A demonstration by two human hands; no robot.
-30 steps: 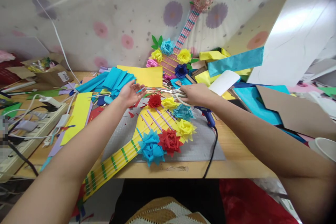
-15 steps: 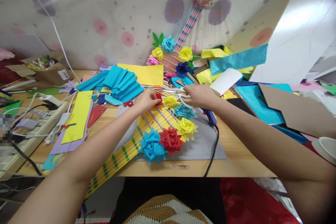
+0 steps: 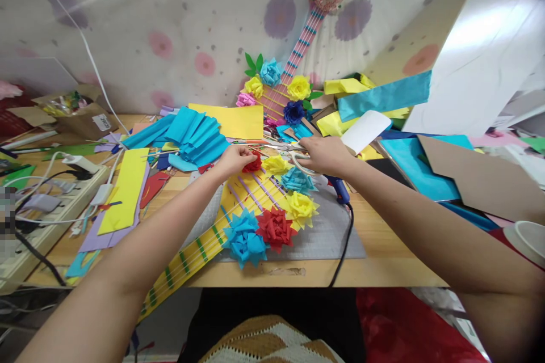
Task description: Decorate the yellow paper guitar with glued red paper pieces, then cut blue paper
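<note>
My left hand [image 3: 237, 160] is closed in a pinch at the edge of a small red paper flower [image 3: 252, 163], at the far end of a yellow paper guitar [image 3: 251, 193]. The fingertips partly hide how the flower is gripped. In my right hand [image 3: 323, 156] is a pair of scissors [image 3: 301, 163] with pale handles, blades pointing left toward the flower. Along the guitar's right side sit a yellow flower [image 3: 276, 164], a blue flower [image 3: 297, 180], another yellow flower [image 3: 302, 209], a larger red flower [image 3: 276, 229] and a large blue flower [image 3: 246, 238].
A blue glue gun [image 3: 339, 189] lies right of the guitar on a grey cutting mat [image 3: 336, 238]. Pleated blue paper [image 3: 198, 139] is at the left, near a power strip [image 3: 55, 204]. A pink paper guitar [image 3: 298, 57] leans at the back. Cardboard [image 3: 481, 176] lies to the right.
My left fingers have shifted slightly left and up, so more of the small red flower shows. My right hand stays almost in place with the scissors. The view has moved a little.
</note>
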